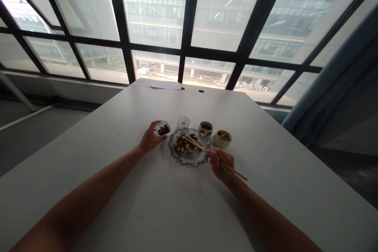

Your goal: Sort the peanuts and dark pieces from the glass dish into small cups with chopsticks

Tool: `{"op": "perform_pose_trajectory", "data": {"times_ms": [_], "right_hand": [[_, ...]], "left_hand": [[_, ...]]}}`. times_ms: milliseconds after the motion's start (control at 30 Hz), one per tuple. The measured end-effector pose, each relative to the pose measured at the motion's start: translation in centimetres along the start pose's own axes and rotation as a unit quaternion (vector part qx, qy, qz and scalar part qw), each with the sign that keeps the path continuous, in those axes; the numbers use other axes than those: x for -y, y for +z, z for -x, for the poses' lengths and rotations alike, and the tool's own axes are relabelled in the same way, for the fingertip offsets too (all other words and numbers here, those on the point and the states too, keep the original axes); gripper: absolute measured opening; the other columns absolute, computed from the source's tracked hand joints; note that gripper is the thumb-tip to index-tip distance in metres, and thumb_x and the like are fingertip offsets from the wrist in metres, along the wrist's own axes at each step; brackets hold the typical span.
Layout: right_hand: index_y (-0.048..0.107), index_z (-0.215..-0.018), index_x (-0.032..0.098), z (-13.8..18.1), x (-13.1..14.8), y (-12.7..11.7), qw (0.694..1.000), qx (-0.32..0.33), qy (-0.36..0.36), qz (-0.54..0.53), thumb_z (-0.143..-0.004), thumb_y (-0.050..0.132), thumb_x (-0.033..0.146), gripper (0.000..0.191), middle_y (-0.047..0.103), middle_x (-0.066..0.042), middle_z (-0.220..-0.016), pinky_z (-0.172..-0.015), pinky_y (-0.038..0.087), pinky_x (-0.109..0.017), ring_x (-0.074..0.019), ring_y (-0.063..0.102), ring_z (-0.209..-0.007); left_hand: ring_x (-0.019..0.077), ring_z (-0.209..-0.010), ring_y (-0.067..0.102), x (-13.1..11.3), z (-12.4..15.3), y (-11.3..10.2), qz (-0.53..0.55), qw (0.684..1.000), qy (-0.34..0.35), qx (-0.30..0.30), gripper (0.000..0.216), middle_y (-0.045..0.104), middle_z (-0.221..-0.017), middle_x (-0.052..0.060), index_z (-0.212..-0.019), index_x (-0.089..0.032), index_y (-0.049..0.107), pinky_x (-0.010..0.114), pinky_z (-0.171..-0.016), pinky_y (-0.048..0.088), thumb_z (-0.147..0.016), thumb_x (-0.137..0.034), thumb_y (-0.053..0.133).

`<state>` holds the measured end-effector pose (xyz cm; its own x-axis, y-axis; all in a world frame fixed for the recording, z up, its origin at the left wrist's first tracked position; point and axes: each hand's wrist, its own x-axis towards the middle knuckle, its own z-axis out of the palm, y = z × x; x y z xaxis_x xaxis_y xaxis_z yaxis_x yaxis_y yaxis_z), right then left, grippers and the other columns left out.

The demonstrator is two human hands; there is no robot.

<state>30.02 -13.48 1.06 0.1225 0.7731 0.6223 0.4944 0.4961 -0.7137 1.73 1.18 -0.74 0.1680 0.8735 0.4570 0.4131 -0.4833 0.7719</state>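
Note:
My left hand (151, 139) is closed around a small clear cup (162, 128), tilted so that the dark seeds inside show. In my right hand (221, 161) is a pair of chopsticks (197, 144), their tips down among the mixed nuts and seeds (183, 145) in a scalloped glass bowl (189, 162). That bowl lies between my hands, and the left cup is just off its left rim. Whether the chopstick tips grip a piece is too small to tell.
Behind the bowl stands another clear cup (183, 122). To its right are a patterned small bowl (206, 128) and a pale bowl with nuts (222, 139). Papers (158, 84) lie at the white table's (124, 197) far edge, by the windows. A blue curtain (336, 75) hangs right.

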Motion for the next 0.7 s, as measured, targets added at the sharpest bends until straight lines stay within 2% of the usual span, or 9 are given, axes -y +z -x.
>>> {"op": "perform_pose_trajectory", "data": {"times_ms": [100, 200, 300, 400, 600, 700], "right_hand": [[0.065, -0.074, 0.021, -0.5, 0.2, 0.5, 0.994, -0.067, 0.066, -0.049, -0.094, 0.049, 0.060, 0.047, 0.066, -0.003, -0.057, -0.041, 0.041, -0.025, -0.0117, 0.051, -0.040], [0.063, -0.073, 0.019, -1.2, -0.1, 0.8, 0.975, -0.128, 0.138, -0.114, -0.090, 0.051, 0.067, 0.052, 0.063, -0.002, -0.052, -0.036, 0.038, -0.023, -0.0104, 0.048, -0.037], [0.061, -0.068, 0.019, -2.0, -0.8, 0.6, 0.953, -0.149, 0.204, -0.167, -0.083, 0.056, 0.072, 0.056, 0.061, -0.002, -0.047, -0.032, 0.034, -0.022, -0.0099, 0.045, -0.033], [0.059, -0.063, 0.019, -3.0, -1.3, -0.5, 0.944, -0.111, 0.237, -0.200, -0.079, 0.060, 0.072, 0.056, 0.057, -0.001, -0.042, -0.028, 0.031, -0.021, -0.0100, 0.044, -0.030], [0.061, -0.056, 0.018, -4.4, -0.6, -3.1, 0.954, 0.033, 0.242, -0.172, -0.076, 0.063, 0.073, 0.058, 0.055, -0.001, -0.036, -0.024, 0.027, -0.019, -0.0093, 0.040, -0.025], [0.062, -0.056, 0.017, -4.6, -0.4, -3.3, 0.964, 0.042, 0.217, -0.145, -0.075, 0.062, 0.076, 0.061, 0.057, -0.002, -0.037, -0.024, 0.026, -0.019, -0.0090, 0.040, -0.024]], "left_hand": [[0.0245, -0.103, 0.068, 0.3, -0.1, 0.1, -0.008, 1.000, -0.009, -0.009, 0.067, 0.069, -0.117, 0.009, -0.126, -0.021, 0.049, 0.044, -0.099, 0.051, -0.067, -0.041, 0.075], [0.0246, -0.101, 0.069, 0.6, -0.1, 0.2, -0.009, 1.000, -0.019, -0.014, 0.069, 0.069, -0.115, 0.010, -0.127, -0.019, 0.049, 0.043, -0.096, 0.053, -0.068, -0.043, 0.075], [0.0244, -0.099, 0.070, 0.7, -0.2, 0.3, -0.008, 0.999, -0.031, -0.013, 0.071, 0.069, -0.115, 0.011, -0.128, -0.018, 0.048, 0.041, -0.093, 0.054, -0.069, -0.045, 0.075], [0.0242, -0.095, 0.070, 0.8, -0.2, 0.3, -0.013, 0.999, -0.044, -0.007, 0.074, 0.070, -0.112, 0.012, -0.131, -0.017, 0.048, 0.039, -0.087, 0.056, -0.070, -0.047, 0.075], [0.0249, -0.093, 0.070, 1.0, -0.1, 0.3, -0.006, 0.998, -0.057, 0.002, 0.080, 0.069, -0.112, 0.014, -0.137, -0.015, 0.044, 0.038, -0.082, 0.057, -0.071, -0.049, 0.074], [0.0266, -0.096, 0.070, 1.1, -0.2, 0.4, -0.019, 0.998, -0.065, 0.007, 0.083, 0.068, -0.114, 0.016, -0.139, -0.015, 0.042, 0.041, -0.085, 0.056, -0.072, -0.049, 0.074]]}}
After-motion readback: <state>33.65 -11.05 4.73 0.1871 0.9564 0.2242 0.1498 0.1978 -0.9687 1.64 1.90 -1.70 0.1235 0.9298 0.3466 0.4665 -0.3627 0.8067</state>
